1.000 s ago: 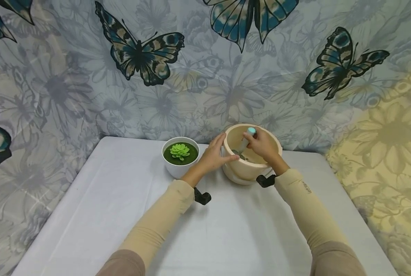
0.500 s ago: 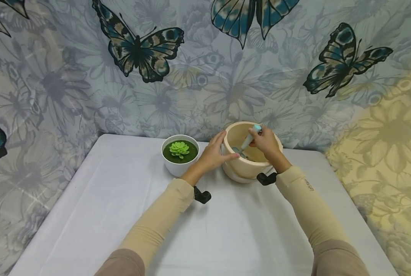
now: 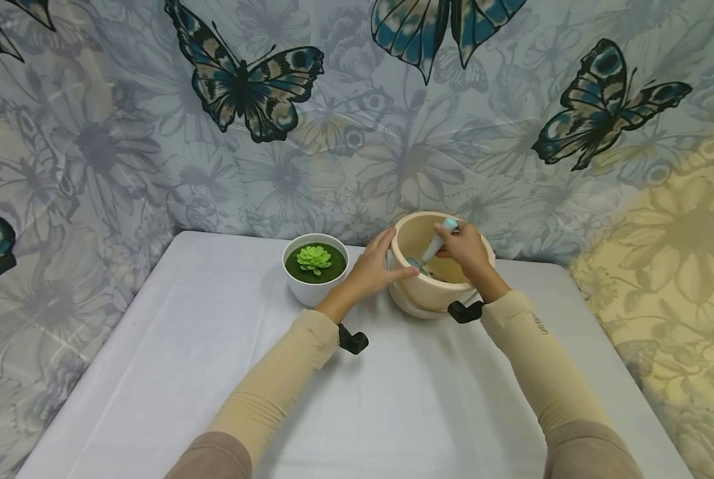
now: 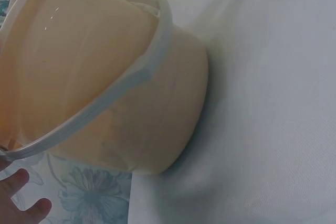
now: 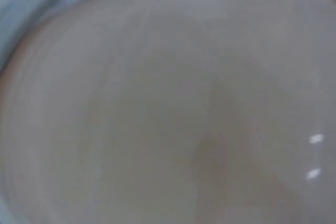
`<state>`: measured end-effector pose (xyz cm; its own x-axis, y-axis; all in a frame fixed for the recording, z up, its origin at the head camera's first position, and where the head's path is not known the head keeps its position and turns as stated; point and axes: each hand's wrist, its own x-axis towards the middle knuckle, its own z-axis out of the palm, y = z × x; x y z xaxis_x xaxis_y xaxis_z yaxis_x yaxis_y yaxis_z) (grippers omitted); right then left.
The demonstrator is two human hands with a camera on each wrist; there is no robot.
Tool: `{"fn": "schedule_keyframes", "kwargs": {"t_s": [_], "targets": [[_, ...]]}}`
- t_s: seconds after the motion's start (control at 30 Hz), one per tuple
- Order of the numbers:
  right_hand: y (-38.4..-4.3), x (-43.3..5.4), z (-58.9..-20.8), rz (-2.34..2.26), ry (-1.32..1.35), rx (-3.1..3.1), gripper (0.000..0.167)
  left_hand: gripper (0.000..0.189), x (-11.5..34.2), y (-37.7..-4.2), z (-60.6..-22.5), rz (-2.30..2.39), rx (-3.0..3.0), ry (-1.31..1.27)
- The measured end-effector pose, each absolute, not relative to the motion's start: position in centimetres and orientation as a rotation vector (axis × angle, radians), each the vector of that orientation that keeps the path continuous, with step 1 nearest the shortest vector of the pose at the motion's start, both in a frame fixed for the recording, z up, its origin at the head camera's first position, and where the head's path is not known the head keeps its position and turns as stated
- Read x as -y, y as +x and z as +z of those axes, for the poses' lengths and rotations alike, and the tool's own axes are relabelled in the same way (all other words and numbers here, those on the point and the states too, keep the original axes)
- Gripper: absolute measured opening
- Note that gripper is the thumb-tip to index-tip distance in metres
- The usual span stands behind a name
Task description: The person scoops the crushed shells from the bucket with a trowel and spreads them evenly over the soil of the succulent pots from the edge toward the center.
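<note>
Gripping a slim, pale blue-grey hand tool with a turquoise end (image 3: 433,249), the right hand (image 3: 469,254) reaches over the four-o'clock rim of a round, cream-coloured bucket (image 3: 419,293). Its grip is closed, fingers curled round the upper handle. The tool slants inside the bucket: turquoise end toward one o'clock, lower end toward seven o'clock, near the left thumb. The form of the lower end is too small to tell.

The left hand (image 3: 368,271) rests on the bucket rim at nine o'clock. Its grip is spread wide, fingers toward one o'clock, thumb extended toward three.

The bucket stands upright at one o'clock from the person on a white-covered counter (image 3: 392,406). A pale, curved handle (image 4: 142,72) crosses its side in the left wrist view.

At the bucket's nine o'clock, apart from it, stands a round white pot (image 3: 305,293) bearing a bright green rosette plant (image 3: 313,258). Patterned butterfly cloth (image 3: 297,186) hangs at twelve o'clock.
</note>
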<state>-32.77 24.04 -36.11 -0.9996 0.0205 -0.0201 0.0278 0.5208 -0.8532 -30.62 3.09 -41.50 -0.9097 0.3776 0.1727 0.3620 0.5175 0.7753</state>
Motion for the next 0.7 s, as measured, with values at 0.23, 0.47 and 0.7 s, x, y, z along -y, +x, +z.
{"fn": "schedule_keyframes", "kwargs": {"t_s": [0.23,0.47,0.7], "targets": [[-32.88,-23.95,-36.07,-1.517,0.065,-2.731,0.050,0.100,-3.13,-30.58,-41.40,1.366,-2.732,0.659],[-33.03,-24.07,-36.05,-1.658,0.125,-2.654,0.047,0.100,-3.23,-30.64,-41.36,1.385,-2.729,0.648],[-33.22,-23.90,-35.97,-1.429,-0.029,-2.635,0.038,0.099,-3.08,-30.77,-41.42,1.369,-2.741,0.649]]}}
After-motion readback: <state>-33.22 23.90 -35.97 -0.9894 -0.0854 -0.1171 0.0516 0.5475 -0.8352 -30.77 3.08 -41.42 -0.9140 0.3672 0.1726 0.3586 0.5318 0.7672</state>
